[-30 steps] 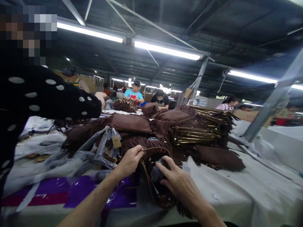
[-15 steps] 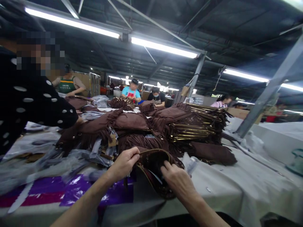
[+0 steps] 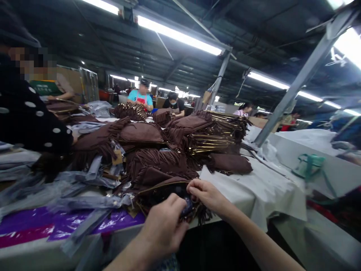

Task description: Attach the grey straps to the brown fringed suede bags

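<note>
A brown fringed bag (image 3: 158, 190) lies at the table's near edge, its mouth towards me. My left hand (image 3: 165, 226) is closed at the bag's near rim, with a small dark thing partly showing between its fingers. My right hand (image 3: 207, 195) is curled and pinches the bag's rim on the right side. Behind the bag rises a heap of the same brown fringed bags (image 3: 169, 146) with gold-coloured trim.
Clear plastic sleeves (image 3: 81, 180) and purple sheets (image 3: 34, 226) lie on the left of the white-covered table (image 3: 254, 188). A person in a black dotted sleeve (image 3: 31, 120) works at the left. Other people sit at the far end. A slanted metal post (image 3: 293, 82) stands right.
The view has swung right and down. My left hand moved from the bag's left rim to its near edge; my right hand came out of the bag's mouth and now pinches the rim.
</note>
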Action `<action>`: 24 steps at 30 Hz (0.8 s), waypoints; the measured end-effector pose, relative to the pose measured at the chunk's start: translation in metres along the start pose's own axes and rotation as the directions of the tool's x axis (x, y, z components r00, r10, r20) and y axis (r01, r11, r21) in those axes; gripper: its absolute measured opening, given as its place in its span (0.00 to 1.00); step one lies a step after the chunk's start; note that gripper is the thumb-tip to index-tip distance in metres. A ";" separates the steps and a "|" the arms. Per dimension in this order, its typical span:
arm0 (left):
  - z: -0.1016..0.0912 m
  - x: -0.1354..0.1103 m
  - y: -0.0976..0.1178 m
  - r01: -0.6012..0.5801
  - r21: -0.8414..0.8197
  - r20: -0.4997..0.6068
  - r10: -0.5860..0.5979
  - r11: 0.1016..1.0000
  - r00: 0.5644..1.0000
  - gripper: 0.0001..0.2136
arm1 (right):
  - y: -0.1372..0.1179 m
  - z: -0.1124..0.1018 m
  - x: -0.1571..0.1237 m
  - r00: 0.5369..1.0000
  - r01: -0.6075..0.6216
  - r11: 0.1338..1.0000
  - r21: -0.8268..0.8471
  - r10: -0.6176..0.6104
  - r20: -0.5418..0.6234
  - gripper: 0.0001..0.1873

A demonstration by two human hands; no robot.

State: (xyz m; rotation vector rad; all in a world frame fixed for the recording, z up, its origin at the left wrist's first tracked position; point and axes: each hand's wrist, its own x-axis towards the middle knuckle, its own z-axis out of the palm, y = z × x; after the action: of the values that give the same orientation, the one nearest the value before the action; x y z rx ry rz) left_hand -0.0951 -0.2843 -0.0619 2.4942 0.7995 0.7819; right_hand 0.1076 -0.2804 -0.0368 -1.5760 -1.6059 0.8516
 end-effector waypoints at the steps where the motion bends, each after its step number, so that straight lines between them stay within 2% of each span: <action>1: 0.019 0.004 0.006 -0.016 0.006 0.023 0.016 1.000 1.000 0.13 | 0.001 0.002 -0.005 1.000 -0.017 1.000 0.014 0.017 -0.007 0.12; 2: 0.038 0.009 0.008 -0.014 0.014 0.027 0.014 1.000 1.000 0.15 | 0.002 0.003 -0.010 0.999 -0.041 0.998 0.043 0.041 -0.008 0.13; 4: 0.066 0.019 0.006 0.029 -0.021 -0.003 -0.029 0.999 1.000 0.10 | 0.002 -0.001 -0.021 0.995 -0.102 0.980 0.173 0.102 0.004 0.17; 7: 0.083 0.027 -0.003 0.084 -0.160 -0.083 -0.098 0.984 0.992 0.06 | 0.005 -0.015 -0.044 0.987 -0.142 0.908 0.394 0.159 -0.012 0.21; 9: 0.084 0.027 -0.006 0.083 -0.233 -0.129 -0.115 0.969 0.985 0.06 | 0.012 -0.023 -0.062 0.981 -0.145 0.911 0.387 0.184 -0.064 0.23; 11: 0.083 0.025 -0.006 0.080 -0.266 -0.154 -0.124 0.961 0.980 0.07 | 0.023 -0.023 -0.080 0.978 -0.171 0.951 0.258 0.196 -0.072 0.23; 14: 0.086 0.024 -0.004 0.084 -0.284 -0.162 -0.135 0.955 0.978 0.07 | 0.044 -0.006 -0.098 0.992 -0.120 0.988 0.102 0.124 -0.033 0.21; 17: 0.091 0.025 -0.004 0.091 -0.299 -0.156 -0.143 0.950 0.977 0.08 | 0.061 0.019 -0.103 0.997 -0.041 0.997 0.062 0.046 -0.070 0.19; 20: 0.088 0.023 -0.001 0.089 -0.314 -0.150 -0.142 0.945 0.978 0.08 | 0.065 0.034 -0.101 0.996 -0.049 0.987 0.154 0.061 -0.072 0.14; 24: 0.073 0.010 0.014 0.018 -0.315 -0.158 -0.071 0.949 0.985 0.08 | 0.055 0.032 -0.105 0.999 -0.043 0.939 0.341 0.043 0.008 0.18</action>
State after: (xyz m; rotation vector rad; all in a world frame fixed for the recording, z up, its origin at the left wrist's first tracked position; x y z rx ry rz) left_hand -0.0382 -0.3029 -0.1062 2.1440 0.7204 1.0273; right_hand 0.1091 -0.3821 -0.1051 -1.3665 -1.3404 1.0893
